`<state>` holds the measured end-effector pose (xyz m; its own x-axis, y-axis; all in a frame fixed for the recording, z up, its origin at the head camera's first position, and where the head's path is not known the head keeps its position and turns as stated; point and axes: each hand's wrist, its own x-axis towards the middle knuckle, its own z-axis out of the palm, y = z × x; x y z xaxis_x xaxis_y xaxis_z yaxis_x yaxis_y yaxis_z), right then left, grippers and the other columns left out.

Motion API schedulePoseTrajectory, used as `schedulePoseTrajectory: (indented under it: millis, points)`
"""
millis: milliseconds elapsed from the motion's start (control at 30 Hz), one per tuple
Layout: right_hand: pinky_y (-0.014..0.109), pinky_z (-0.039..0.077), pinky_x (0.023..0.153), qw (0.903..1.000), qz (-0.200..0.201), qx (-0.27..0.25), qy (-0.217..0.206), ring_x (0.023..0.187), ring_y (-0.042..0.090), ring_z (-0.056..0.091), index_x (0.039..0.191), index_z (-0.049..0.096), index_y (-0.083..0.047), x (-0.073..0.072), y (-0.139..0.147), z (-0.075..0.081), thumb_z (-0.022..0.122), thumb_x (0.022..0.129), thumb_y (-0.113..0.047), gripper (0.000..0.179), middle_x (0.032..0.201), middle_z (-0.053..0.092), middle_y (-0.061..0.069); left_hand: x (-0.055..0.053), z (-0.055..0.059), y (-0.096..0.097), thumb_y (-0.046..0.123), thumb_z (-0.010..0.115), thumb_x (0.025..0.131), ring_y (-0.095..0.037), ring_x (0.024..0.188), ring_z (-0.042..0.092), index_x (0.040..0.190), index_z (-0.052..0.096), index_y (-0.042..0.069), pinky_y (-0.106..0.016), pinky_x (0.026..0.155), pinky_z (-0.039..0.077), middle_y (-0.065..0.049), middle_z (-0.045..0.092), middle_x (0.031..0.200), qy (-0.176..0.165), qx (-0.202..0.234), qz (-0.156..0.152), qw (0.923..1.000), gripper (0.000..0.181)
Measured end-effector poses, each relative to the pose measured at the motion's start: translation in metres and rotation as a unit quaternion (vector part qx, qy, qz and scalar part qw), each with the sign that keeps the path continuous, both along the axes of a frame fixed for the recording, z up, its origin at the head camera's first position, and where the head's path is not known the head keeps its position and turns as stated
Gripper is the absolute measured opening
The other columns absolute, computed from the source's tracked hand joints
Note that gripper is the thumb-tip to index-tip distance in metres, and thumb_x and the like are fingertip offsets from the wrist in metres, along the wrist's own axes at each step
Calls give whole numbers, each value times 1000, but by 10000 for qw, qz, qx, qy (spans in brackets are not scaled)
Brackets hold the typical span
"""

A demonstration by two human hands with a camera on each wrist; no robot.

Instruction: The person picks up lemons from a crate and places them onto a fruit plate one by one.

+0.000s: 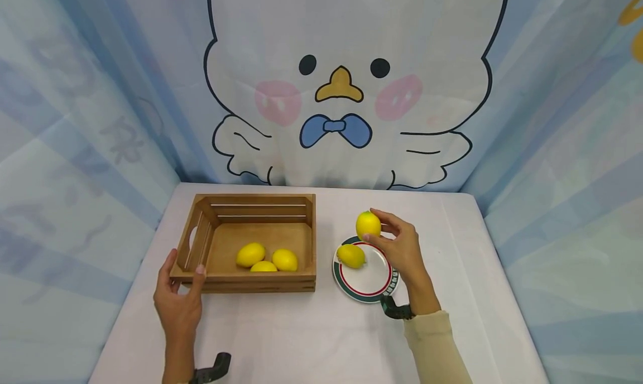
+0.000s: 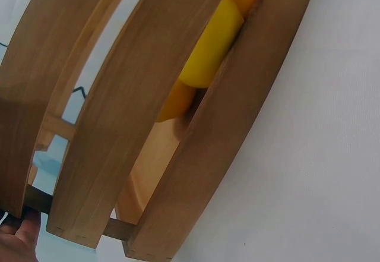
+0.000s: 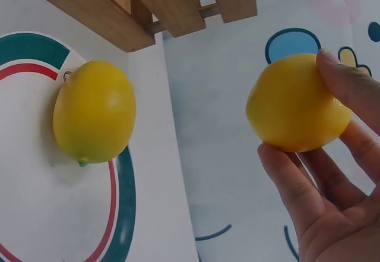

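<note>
My right hand (image 1: 403, 254) pinches a yellow lemon (image 1: 368, 225) between thumb and fingers, raised over the far edge of a plate (image 1: 370, 278). In the right wrist view that same lemon (image 3: 297, 103) is gripped from the right side. Another lemon (image 3: 95, 112) lies on the plate, toward its left rim. To the left stands a slatted wooden crate (image 1: 251, 284) with three lemons visible inside, among them one lemon (image 1: 250, 254) at the left. My left hand (image 1: 178, 305) grips the crate's front left corner, thumb over the rim; only part of its fingers shows in the left wrist view.
A white cloth covers the table (image 1: 281, 339). Behind it hangs a curtain (image 1: 341, 166) with a cartoon bird, and more pale blue curtain (image 1: 75, 205) encloses both sides. The plate stands just right of the crate.
</note>
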<state>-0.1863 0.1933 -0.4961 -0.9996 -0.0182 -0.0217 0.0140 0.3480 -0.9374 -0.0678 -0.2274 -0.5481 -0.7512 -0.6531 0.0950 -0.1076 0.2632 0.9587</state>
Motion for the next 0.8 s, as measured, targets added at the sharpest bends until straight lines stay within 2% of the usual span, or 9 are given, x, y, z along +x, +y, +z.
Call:
schedulePoseTrajectory:
  millis: [167, 267, 433, 667, 800]
  points:
    - [16, 59, 91, 9999, -22, -121, -29, 124, 30, 65, 146, 66, -19, 1, 5, -9, 86, 90, -14, 60, 148, 65, 4, 0, 0, 0, 22, 77, 98, -25, 156, 42, 161, 47, 27, -27, 128, 32, 1, 45, 168, -53, -40, -17, 10000, 70]
    - [17, 59, 90, 9998, -38, -157, -116, 125, 31, 65, 146, 66, -22, 2, 7, -14, 86, 90, -16, 59, 148, 64, 5, 1, 1, 0, 23, 77, 99, -26, 156, 41, 162, 46, 27, -29, 129, 32, 0, 45, 168, -74, -35, -9, 10000, 70]
    - [19, 60, 90, 9992, -157, 63, -363, 126, 31, 64, 147, 65, -24, 2, 11, -21, 85, 92, -18, 58, 147, 64, 6, 0, 2, 0, 22, 78, 98, -28, 156, 42, 161, 47, 27, -30, 129, 32, 0, 45, 168, -87, 6, 13, 10000, 71]
    - [36, 59, 103, 9970, -339, 331, -615, 127, 27, 63, 146, 66, -28, 2, 14, -35, 85, 92, -17, 58, 148, 64, 2, 0, 1, 0, 23, 78, 97, -29, 153, 46, 161, 48, 27, -22, 125, 35, -2, 46, 167, -62, -7, 39, 10000, 70]
    - [44, 56, 109, 9965, -355, 384, -660, 129, 28, 62, 146, 66, -28, 1, 15, -44, 85, 92, -16, 59, 150, 63, 2, 0, 2, 0, 22, 78, 97, -28, 153, 45, 161, 48, 27, -23, 125, 35, -2, 46, 167, -67, 1, 38, 10000, 71]
